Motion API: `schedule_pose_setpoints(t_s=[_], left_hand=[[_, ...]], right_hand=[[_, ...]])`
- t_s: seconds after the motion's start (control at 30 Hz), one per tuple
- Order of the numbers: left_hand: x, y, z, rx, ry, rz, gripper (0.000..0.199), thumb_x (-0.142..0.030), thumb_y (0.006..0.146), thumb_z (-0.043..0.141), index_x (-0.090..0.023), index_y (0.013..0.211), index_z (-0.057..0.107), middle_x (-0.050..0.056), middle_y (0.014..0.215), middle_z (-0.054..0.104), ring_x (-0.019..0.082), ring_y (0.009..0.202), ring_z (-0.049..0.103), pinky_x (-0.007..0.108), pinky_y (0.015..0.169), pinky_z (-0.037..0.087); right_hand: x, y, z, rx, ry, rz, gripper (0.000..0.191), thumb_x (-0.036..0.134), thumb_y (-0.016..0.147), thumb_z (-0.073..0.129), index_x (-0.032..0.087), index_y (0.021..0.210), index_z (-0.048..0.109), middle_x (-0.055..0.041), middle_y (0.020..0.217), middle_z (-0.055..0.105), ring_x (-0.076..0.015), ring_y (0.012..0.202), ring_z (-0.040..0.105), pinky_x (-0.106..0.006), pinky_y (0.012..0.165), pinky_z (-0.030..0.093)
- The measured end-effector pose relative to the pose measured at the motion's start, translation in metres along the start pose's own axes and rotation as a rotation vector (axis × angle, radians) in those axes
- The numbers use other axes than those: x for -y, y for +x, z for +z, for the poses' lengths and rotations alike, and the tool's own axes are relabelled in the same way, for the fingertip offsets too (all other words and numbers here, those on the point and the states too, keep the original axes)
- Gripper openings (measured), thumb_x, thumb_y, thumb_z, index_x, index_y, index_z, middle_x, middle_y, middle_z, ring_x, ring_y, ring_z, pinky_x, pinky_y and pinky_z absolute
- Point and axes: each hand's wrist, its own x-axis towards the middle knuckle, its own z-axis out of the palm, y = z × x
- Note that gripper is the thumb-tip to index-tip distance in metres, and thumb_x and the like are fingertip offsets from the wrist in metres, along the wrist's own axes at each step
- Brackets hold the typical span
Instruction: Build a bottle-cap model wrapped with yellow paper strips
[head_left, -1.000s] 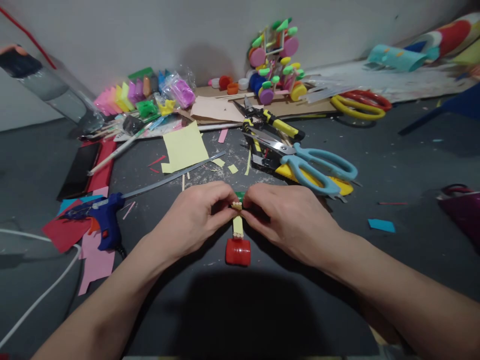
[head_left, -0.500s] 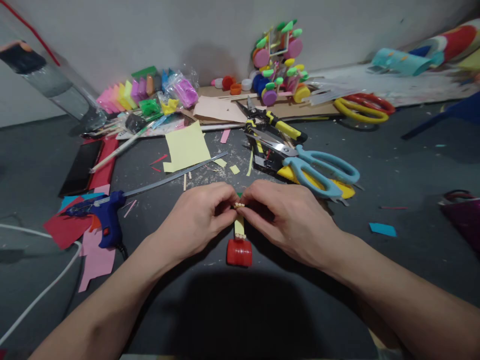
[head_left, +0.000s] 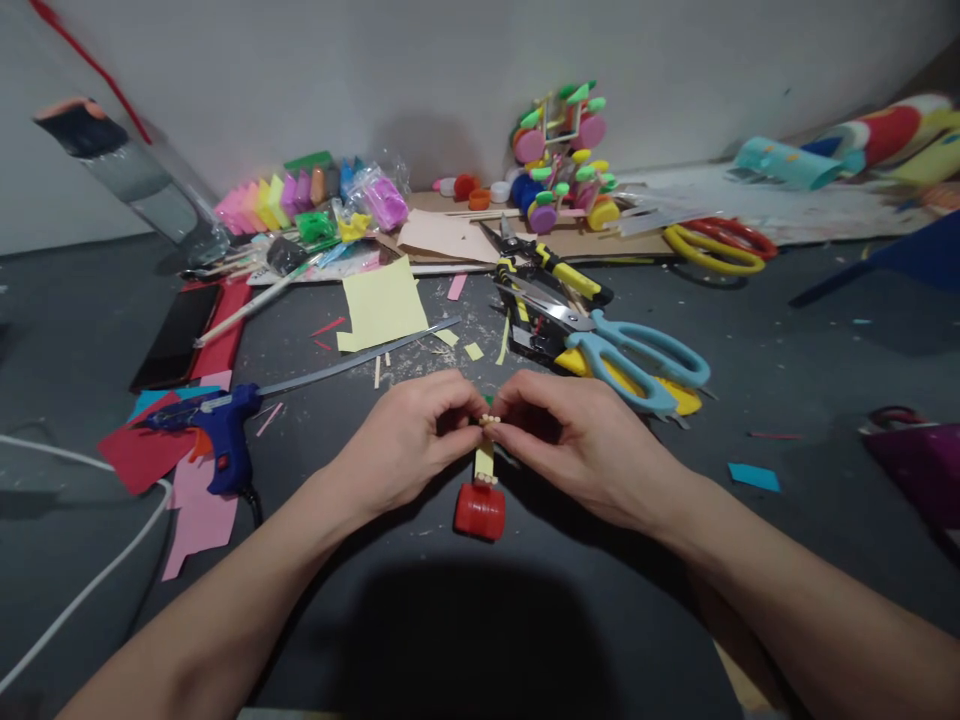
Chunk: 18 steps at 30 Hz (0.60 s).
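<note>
Both hands meet at the middle of the dark table over a small craft piece with a yellow strip (head_left: 485, 460), pale stick ends (head_left: 490, 420) across it and a red bottle cap pair (head_left: 480, 512) at its near end. My left hand (head_left: 420, 425) pinches the stick ends from the left, thumb against fingertips. From the right, my right hand (head_left: 570, 425) pinches the same spot. A bit of green shows behind the fingertips; the far end of the piece is hidden by them.
Blue-handled scissors (head_left: 637, 360) and yellow-black pliers (head_left: 566, 275) lie beyond my right hand. A blue glue gun (head_left: 229, 440) with its cord rests at left on paper scraps. Yellow paper (head_left: 384, 302), a phone (head_left: 176, 335), clay packs (head_left: 277, 200) and finished cap models (head_left: 559, 160) stand farther back.
The view has shifted slightly, so the scene sits a little lower in the picture. Both hands keep their pinch on the craft piece, with hardly any movement of the fingers.
</note>
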Motion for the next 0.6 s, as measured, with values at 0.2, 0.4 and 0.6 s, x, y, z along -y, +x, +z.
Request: schedule_pose_setpoints(t_s=[0.2, 0.4, 0.6], left_hand=[[0.001, 0.002, 0.001, -0.002, -0.009, -0.002, 0.013, -0.013, 0.087, 0.060, -0.018, 0.076, 0.057, -0.005, 0.071, 0.051, 0.011, 0.067, 0.047, 0.023, 0.062, 0.036], [0.005, 0.002, 0.003, -0.011, -0.011, 0.018, 0.013, -0.013, 0.087, 0.063, -0.018, 0.076, 0.058, -0.006, 0.071, 0.050, 0.010, 0.067, 0.047, 0.023, 0.062, 0.035], [0.006, 0.001, 0.002, -0.032, 0.003, 0.021, 0.008, -0.015, 0.086, 0.066, -0.019, 0.081, 0.061, -0.005, 0.076, 0.054, 0.010, 0.070, 0.050, 0.023, 0.063, 0.037]], right_hand=[[0.002, -0.001, 0.002, -0.022, -0.021, -0.037, 0.013, 0.022, 0.092, 0.058, 0.018, 0.080, 0.060, 0.0014, 0.071, 0.061, -0.0119, 0.064, 0.050, -0.024, 0.060, 0.032], [0.001, -0.001, 0.002, -0.036, -0.006, -0.035, 0.015, 0.022, 0.092, 0.059, 0.018, 0.078, 0.061, 0.0016, 0.069, 0.061, -0.0117, 0.062, 0.051, -0.023, 0.058, 0.033], [-0.003, -0.001, -0.007, -0.100, 0.048, -0.034, 0.012, 0.029, 0.094, 0.059, 0.019, 0.089, 0.065, 0.0025, 0.073, 0.065, -0.0104, 0.062, 0.055, -0.021, 0.058, 0.039]])
